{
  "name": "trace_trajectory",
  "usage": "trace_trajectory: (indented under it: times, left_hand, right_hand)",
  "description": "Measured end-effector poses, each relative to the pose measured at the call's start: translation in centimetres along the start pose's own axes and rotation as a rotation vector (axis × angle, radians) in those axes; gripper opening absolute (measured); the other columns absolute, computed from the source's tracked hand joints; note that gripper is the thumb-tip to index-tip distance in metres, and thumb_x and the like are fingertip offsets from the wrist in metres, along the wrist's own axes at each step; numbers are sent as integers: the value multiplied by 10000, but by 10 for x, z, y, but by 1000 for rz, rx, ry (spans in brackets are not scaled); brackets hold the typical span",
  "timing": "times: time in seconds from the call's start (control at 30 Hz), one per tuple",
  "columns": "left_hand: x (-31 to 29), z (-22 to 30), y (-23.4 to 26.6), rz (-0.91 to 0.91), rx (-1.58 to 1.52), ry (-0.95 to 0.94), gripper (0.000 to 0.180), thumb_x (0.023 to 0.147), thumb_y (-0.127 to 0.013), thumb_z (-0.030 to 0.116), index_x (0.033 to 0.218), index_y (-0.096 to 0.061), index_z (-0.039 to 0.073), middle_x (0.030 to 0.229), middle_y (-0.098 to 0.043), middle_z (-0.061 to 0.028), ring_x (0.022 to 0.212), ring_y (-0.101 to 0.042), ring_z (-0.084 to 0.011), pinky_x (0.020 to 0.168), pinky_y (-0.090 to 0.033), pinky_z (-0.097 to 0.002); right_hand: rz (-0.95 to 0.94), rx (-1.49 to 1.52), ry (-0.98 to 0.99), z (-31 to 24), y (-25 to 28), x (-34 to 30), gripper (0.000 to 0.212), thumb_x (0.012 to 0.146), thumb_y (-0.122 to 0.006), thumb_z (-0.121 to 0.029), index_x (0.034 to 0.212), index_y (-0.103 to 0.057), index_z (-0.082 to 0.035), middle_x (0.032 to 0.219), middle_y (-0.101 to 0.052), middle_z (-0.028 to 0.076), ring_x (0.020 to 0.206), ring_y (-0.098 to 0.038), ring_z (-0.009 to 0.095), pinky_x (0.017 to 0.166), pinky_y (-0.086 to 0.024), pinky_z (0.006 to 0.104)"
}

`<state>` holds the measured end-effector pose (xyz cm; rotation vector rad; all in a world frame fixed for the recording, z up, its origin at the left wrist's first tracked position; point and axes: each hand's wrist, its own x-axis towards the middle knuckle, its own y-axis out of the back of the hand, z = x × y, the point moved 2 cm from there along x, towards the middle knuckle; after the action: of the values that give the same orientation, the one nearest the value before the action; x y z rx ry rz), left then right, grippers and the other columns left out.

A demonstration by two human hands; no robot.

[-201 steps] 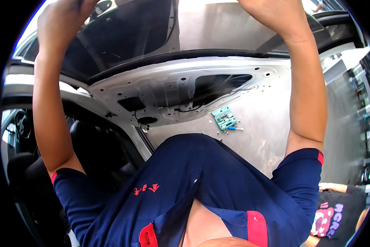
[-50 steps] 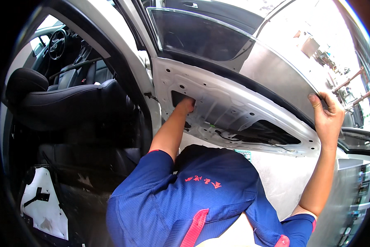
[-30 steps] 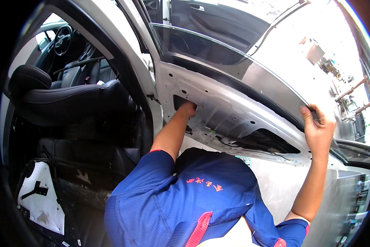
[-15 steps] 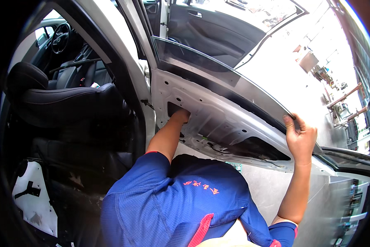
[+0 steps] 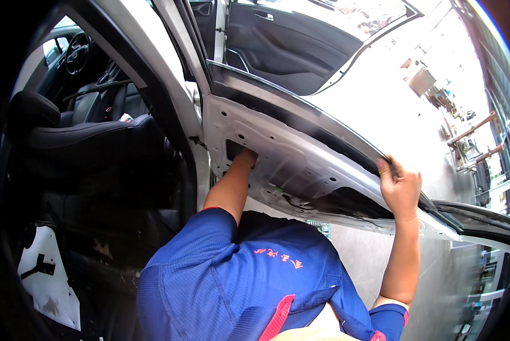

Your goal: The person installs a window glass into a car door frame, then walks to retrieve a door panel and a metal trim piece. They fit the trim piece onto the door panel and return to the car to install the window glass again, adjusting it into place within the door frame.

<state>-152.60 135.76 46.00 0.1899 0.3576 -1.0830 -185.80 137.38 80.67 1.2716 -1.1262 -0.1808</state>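
Observation:
The bare white inner side of a car door [image 5: 292, 153] stands open before me, its trim off. My left hand [image 5: 247, 159] reaches into a dark opening [image 5: 231, 149] in the door's metal; its fingers are hidden inside. At the far end of the door's upper edge, my right hand [image 5: 401, 187] is closed over the top edge of the window glass [image 5: 255, 81], thumb on my side, fingers over it. Only a narrow strip of the glass stands above the door. A larger dark opening [image 5: 354, 200] lies in the panel below my right hand.
To the left is the car's interior, with a black seat [image 5: 96, 139] and a steering wheel [image 5: 78, 54]. A white panel [image 5: 47, 278] lies at the lower left. Beyond stands another open door with black trim [image 5: 283, 42]. A green case [image 5: 319, 228] is on the grey floor under the door.
The window glass has sunk lower into the door, and my right hand has come down and left with it. My left hand stays in the opening. The view has shifted slightly.

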Motion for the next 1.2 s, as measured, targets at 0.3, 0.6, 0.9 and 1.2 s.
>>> trace_trajectory:
  times: [0.3, 0.6, 0.9, 1.2]
  left_hand:
    - [11, 11, -5, -8, -3, -14, 329, 942, -458, 183, 1145, -602, -32, 1073, -663, -159, 1011, -612, -311, 917, -461, -374]
    - [20, 11, 1, -20, -6, -23, 330, 946, -454, 184, 1146, -602, -33, 1063, -669, -156, 1002, -619, -306, 914, -464, -373]
    - [22, 12, 1, -39, -6, -26, 332, 949, -450, 185, 1146, -602, -34, 1052, -675, -153, 992, -625, -301, 910, -467, -371]
    - [38, 26, 1, -84, -2, -76, 333, 953, -446, 186, 1147, -602, -35, 1042, -681, -149, 983, -632, -297, 907, -470, -369]
  right_hand:
    - [-7, -17, 151, 3, -20, -1, 282, 873, -653, -347, 908, -725, -77, 616, -614, 120, 497, -584, 289, 467, -435, 364]
    - [-81, -162, 156, 6, -34, 1, 323, 891, -612, -396, 914, -727, -95, 633, -633, 111, 531, -608, 294, 478, -454, 368]
    - [-33, -124, 209, -5, -41, 4, 276, 894, -599, -373, 795, -656, -122, 568, -585, 85, 526, -589, 308, 478, -445, 392]
    - [25, -178, 201, -4, -49, -1, 240, 868, -612, -390, 777, -675, -178, 618, -629, 65, 539, -624, 267, 465, -469, 371]
